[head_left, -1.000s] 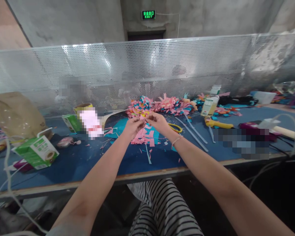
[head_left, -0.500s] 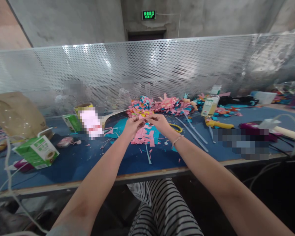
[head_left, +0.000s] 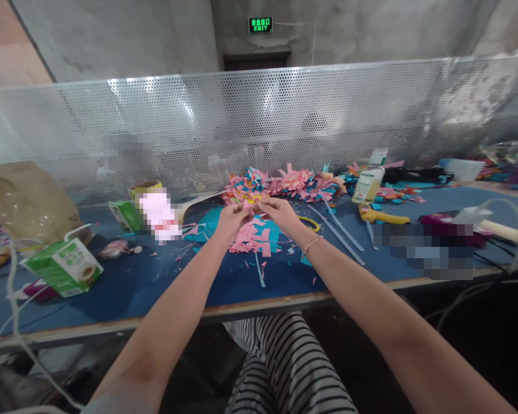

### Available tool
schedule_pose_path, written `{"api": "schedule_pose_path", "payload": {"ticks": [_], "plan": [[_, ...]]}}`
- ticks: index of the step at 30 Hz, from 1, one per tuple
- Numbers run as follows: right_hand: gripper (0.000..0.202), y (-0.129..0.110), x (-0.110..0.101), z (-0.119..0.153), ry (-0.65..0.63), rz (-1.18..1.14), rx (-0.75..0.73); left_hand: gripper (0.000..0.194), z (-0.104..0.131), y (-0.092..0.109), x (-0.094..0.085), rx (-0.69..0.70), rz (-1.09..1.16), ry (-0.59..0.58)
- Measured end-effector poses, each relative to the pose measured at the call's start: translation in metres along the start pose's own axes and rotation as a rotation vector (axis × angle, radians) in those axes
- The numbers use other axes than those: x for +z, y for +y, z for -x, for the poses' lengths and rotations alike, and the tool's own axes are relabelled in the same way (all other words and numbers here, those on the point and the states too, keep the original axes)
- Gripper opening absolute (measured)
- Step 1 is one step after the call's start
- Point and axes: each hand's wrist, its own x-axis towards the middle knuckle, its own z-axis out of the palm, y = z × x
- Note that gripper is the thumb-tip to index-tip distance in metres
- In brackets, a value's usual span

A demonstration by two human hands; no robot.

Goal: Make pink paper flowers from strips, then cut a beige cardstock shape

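Green-white carton point(head_left: 67, 265) sat far left on blue tabletop point(head_left: 138, 296). Mid-table, left hand point(head_left: 233, 222) pinched small pink piece point(head_left: 246, 204), raised over pink scraps point(head_left: 249, 237). Exit sign point(head_left: 260, 25) glowed against concrete wall point(head_left: 362, 31), beyond perforated metal screen point(head_left: 190, 132). Right hand point(head_left: 280, 211) bent close to piece, fingertips together; whether they gripped anything, could not tell. Yellow tool point(head_left: 386, 218) lay farther right.

Near strip of counter point(head_left: 237, 294) between forearms point(head_left: 179, 305) passable; frilled paper pile point(head_left: 294, 181) and perforated panel point(head_left: 190, 121) block the back, green carton point(head_left: 67, 267) left, bottle point(head_left: 368, 185) right.
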Motion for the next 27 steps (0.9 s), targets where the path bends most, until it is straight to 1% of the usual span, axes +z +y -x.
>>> {"api": "schedule_pose_path", "payload": {"ticks": [6, 12, 17, 27], "plan": [[0.028, -0.0015, 0.0016, 0.0001, 0.008, 0.031, -0.019, 0.018, 0.001, 0.0024, 0.0014, -0.077, 0.086, 0.039], [0.025, 0.0015, -0.0002, -0.0013, 0.002, 0.108, -0.048, 0.011, 0.002, 0.0049, 0.0035, -0.142, 0.116, 0.095], [0.023, 0.0021, 0.0011, -0.0013, 0.016, 0.066, -0.025, 0.012, 0.0024, 0.0044, 0.0035, -0.123, 0.101, 0.079], [0.022, 0.0071, 0.0001, -0.002, -0.009, -0.073, 0.044, 0.015, 0.0024, 0.0032, 0.002, -0.076, 0.084, 0.046]]}}
